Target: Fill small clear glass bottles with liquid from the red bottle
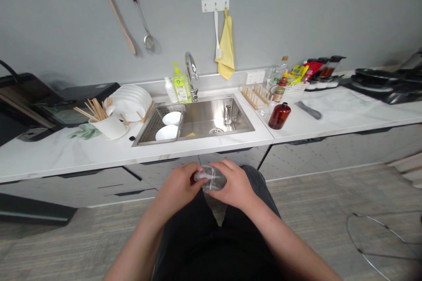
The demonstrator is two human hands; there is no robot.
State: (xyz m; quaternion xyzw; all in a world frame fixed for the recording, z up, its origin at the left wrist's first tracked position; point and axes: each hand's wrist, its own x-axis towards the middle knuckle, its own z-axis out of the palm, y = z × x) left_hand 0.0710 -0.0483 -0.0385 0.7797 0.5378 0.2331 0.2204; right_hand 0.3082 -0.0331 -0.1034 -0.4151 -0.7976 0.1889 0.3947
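Holding a clear, rounded, see-through container [216, 178] between both hands, on the near side of the rectangular stainless-steel sink [204, 114], in front of the cabinet doors. Left hand [184, 182] pinching a small whitish, translucent piece [200, 176] at the container's left end, fingers curled; right hand [234, 182] wrapped around the opposite end, thumb below, fingers above. Step in hand, by judgement: working at that end with the left while steadying with the right. For any twist or pull there, calling for a firm right-hand grip, the wall seeming smooth and slippery. Impossible to tell whether piece and container are joined, or whether any liquid is inside.

Inside the sink, at its left end, a grey wire basket [154, 119] with two round white bowls [172, 118]. Left of the sink, a white cylindrical holder [114, 127] full of pale wooden chopsticks [95, 109]. Behind the sink, a yellow-green pump bottle [182, 87], seemingly well filled, beside a plain white bottle [170, 91], contents hidden. Right of the sink, a glossy amber bottle [279, 117], upright, fill level unclear; farther back, a white slotted basket [295, 89] packed with condiment bottles and bright packets.
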